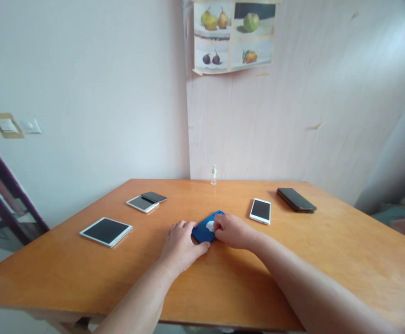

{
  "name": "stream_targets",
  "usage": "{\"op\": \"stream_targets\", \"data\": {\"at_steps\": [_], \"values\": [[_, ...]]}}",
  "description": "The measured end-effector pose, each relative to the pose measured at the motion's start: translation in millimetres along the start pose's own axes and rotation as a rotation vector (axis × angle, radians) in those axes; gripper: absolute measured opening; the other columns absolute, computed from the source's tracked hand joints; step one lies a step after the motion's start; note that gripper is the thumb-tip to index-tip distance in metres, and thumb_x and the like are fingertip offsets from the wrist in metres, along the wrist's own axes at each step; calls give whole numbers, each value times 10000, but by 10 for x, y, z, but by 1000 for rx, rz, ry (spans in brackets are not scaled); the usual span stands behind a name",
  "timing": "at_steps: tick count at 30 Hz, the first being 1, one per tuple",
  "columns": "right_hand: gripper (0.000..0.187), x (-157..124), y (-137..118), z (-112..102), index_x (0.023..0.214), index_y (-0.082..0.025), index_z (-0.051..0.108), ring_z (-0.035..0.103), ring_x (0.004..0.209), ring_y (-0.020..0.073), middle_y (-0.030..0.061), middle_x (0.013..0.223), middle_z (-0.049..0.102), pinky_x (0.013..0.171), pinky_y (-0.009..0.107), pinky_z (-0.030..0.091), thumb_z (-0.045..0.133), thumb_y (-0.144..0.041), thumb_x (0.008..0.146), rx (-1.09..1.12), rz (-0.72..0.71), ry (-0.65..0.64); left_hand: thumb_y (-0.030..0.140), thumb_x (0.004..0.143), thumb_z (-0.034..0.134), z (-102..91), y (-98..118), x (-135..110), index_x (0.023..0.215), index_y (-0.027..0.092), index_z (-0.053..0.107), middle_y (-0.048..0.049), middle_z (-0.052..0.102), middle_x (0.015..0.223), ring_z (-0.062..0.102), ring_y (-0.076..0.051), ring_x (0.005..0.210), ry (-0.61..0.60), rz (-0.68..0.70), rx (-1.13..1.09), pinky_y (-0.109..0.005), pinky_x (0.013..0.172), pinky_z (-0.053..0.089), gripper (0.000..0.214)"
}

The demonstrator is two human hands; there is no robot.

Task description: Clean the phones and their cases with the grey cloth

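Observation:
A blue phone [201, 234] lies back up on the wooden table [146, 273], its camera end pointing away to the right. My left hand [180, 243] grips its near left end, with the thumb along the near edge and the fingers on the far side. Over the right part of the phone is my right hand [235, 231], its fingers curled and pressed together against the back. Beside those fingertips a white patch [210, 226] shows on the blue surface; whether it is a marking or a loose piece I cannot tell. The right fingertips are partly hidden.
On the left are a white tablet [107, 231] and a smaller white device [142, 203] with a dark phone [154, 197] on it. To the right lie a white phone [260, 210] and stacked dark devices [296, 199]. A small pump bottle [214, 175] stands at the back edge.

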State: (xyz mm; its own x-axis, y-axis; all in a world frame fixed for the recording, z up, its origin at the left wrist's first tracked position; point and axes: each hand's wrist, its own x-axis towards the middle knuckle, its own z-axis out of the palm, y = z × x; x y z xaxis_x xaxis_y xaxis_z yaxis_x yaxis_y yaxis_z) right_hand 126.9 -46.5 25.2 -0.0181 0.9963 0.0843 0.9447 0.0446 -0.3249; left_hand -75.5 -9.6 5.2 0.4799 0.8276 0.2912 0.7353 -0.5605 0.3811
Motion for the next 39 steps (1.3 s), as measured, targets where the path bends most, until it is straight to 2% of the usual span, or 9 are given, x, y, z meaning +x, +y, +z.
{"op": "stream_targets", "data": {"at_steps": [7, 13, 15, 19, 22, 27, 30, 35, 39], "values": [[167, 63, 167, -13, 867, -174, 651, 599, 757, 185, 69, 845, 693, 599, 257, 323, 499, -194, 800, -38, 158, 101, 552, 687, 694, 36, -26, 12, 1131, 260, 628, -78, 632, 1104, 557, -299, 1119, 31, 16, 5, -380, 934, 418, 536], [160, -10, -99, 159, 816, -213, 665, 592, 736, 141, -6, 798, 688, 610, 221, 357, 536, -171, 732, 111, -112, 5, 571, 690, 691, 42, -31, 14, 1089, 255, 642, -79, 655, 1051, 584, -304, 1070, 37, 21, 12, -372, 876, 425, 511], [165, -9, -101, 144, 810, -210, 664, 587, 726, 137, -8, 791, 685, 602, 218, 357, 529, -166, 727, 143, -121, 11, 556, 692, 698, 27, -16, 8, 1070, 255, 645, -76, 669, 1041, 591, -303, 1063, 49, 17, 12, -368, 871, 421, 486], [110, 34, 64, -32, 761, -188, 634, 562, 674, 136, 8, 728, 660, 564, 226, 331, 530, -170, 726, 117, 68, 82, 526, 766, 651, -46, 30, -3, 1024, 255, 642, -49, 705, 1036, 619, -268, 1037, 60, -7, -32, -337, 842, 417, 375], [103, 48, 180, -172, 749, -182, 630, 557, 653, 133, 9, 695, 649, 544, 223, 327, 527, -178, 746, 123, 106, 84, 541, 862, 542, -114, 54, 3, 978, 247, 647, -38, 732, 976, 651, -238, 968, 61, -33, -50, -315, 798, 409, 333], [50, 16, 301, -303, 735, -191, 671, 575, 639, 128, 8, 740, 679, 529, 214, 355, 640, -224, 714, 153, 128, -10, 546, 986, 266, -171, 31, 48, 813, 237, 633, -38, 723, 774, 678, -243, 865, 69, -104, 2, -332, 754, 382, 511], [137, 17, 432, -368, 796, -210, 708, 613, 669, 141, 15, 792, 704, 571, 222, 398, 671, -328, 736, 156, 180, -29, 495, 1009, 204, -160, -5, 80, 853, 225, 629, -67, 723, 814, 677, -252, 869, 97, -136, 24, -332, 730, 379, 527], [449, 61, 778, -453, 1158, -176, 635, 625, 1011, 285, 152, 1115, 675, 779, 355, 449, 441, -479, 890, 36, 460, 215, 381, 1022, 232, -100, -79, 115, 1025, 207, 604, -85, 732, 951, 670, -248, 937, 167, -166, 9, -334, 775, 386, 411], [553, 55, 1022, -423, 1238, -186, 572, 518, 1212, 356, 182, 1266, 605, 917, 445, 410, 484, -562, 842, -112, 698, 329, 347, 1012, 290, -64, -128, 124, 1123, 206, 584, -83, 722, 1071, 654, -229, 1004, 191, -173, -33, -317, 804, 388, 344]]}}
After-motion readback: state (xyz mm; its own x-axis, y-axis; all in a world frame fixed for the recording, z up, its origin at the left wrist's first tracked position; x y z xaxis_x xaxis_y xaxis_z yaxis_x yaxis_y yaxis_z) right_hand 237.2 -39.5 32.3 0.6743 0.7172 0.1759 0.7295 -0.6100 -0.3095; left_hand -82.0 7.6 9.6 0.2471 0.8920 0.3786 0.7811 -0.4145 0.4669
